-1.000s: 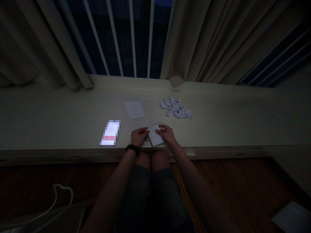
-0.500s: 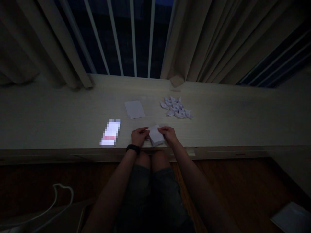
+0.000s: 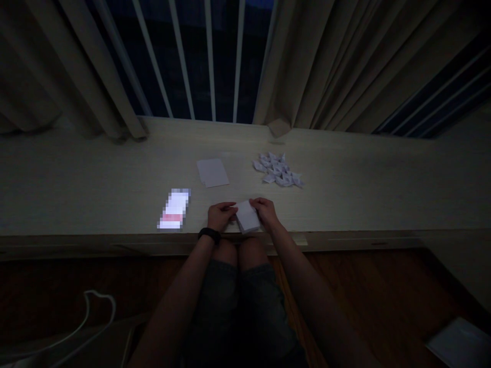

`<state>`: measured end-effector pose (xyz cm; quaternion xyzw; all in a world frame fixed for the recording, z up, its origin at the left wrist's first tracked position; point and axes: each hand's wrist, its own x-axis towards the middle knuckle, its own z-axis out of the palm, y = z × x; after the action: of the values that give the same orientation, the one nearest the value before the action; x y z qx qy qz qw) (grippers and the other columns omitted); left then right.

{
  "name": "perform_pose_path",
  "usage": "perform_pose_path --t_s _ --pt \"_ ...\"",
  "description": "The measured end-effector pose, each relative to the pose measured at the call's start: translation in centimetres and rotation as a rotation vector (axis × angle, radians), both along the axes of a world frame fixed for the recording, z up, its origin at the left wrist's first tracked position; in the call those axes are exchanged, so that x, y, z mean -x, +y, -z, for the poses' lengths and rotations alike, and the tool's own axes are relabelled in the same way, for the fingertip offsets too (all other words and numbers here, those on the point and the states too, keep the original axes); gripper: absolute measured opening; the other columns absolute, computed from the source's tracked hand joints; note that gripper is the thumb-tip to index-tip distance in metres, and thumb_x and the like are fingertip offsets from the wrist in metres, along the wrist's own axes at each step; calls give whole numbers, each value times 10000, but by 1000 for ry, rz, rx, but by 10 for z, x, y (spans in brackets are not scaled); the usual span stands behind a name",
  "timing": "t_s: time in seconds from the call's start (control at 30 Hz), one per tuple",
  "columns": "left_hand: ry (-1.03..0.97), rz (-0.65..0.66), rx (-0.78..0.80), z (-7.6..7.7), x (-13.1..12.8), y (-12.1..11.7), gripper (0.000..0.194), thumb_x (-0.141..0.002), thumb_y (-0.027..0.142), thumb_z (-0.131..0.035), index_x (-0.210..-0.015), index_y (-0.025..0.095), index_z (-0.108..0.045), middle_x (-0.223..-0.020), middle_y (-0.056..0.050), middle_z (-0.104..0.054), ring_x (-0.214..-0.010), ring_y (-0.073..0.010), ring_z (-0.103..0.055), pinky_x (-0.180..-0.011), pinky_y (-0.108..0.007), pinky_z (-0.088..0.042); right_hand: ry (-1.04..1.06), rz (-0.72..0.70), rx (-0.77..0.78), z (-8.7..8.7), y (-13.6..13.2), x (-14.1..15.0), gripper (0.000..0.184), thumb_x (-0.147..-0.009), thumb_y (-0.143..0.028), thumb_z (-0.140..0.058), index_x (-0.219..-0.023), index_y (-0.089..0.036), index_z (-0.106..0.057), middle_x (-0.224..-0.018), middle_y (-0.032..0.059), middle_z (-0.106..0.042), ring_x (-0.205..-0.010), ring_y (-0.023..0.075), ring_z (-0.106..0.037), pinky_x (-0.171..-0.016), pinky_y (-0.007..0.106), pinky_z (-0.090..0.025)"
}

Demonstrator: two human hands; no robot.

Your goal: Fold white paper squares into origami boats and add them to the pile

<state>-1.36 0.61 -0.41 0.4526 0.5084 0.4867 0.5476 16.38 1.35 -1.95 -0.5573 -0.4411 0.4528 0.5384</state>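
Observation:
A small white sheet of paper point(image 3: 246, 216) lies near the front edge of the pale wooden ledge point(image 3: 95, 179). My left hand point(image 3: 219, 215), with a dark band on its wrist, pinches the sheet's left side. My right hand point(image 3: 266, 212) presses on its right side, fingers curled over the paper. Both hands rest on the ledge just above my knees.
A stack of white sheets point(image 3: 212, 172) lies behind my hands. A heap of several small folded paper pieces point(image 3: 278, 170) sits to its right. A lit phone point(image 3: 174, 209) lies at the left. Curtains and window bars rise behind. A white cable point(image 3: 95, 306) trails on the floor.
The paper has been folded narrower, and my right hand has moved slightly left over it. My left hand has stayed in place.

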Motion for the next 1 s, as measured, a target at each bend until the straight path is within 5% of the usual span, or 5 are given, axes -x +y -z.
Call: perform_pose_path --t_s 0.27,0.7,1.0 --pt "-87 -32 11 0 2 1 486 -550 324 -810 -957 80 -707 -705 -72 -692 -553 -133 -624 -524 -258 -546 11 -115 54 1 -4 -8 422 -638 -561 -684 -643 -140 -649 -557 2 -578 -495 115 -462 -482 240 -331" --pt "-179 -101 24 1 2 2 483 -508 327 -829 -908 84 -710 -707 -63 -687 -590 -144 -637 -549 -276 -559 48 -178 61 -5 -12 -14 314 -605 -454 -740 -616 -151 -658 -537 -13 -577 -473 97 -437 -468 229 -310" --pt "-145 -167 3 1 3 3 513 -501 354 -830 -925 90 -711 -688 -45 -676 -579 -131 -622 -548 -259 -543 -47 -319 102 -8 -13 -18 368 -620 -524 -714 -636 -158 -681 -567 12 -615 -498 128 -510 -462 229 -379"
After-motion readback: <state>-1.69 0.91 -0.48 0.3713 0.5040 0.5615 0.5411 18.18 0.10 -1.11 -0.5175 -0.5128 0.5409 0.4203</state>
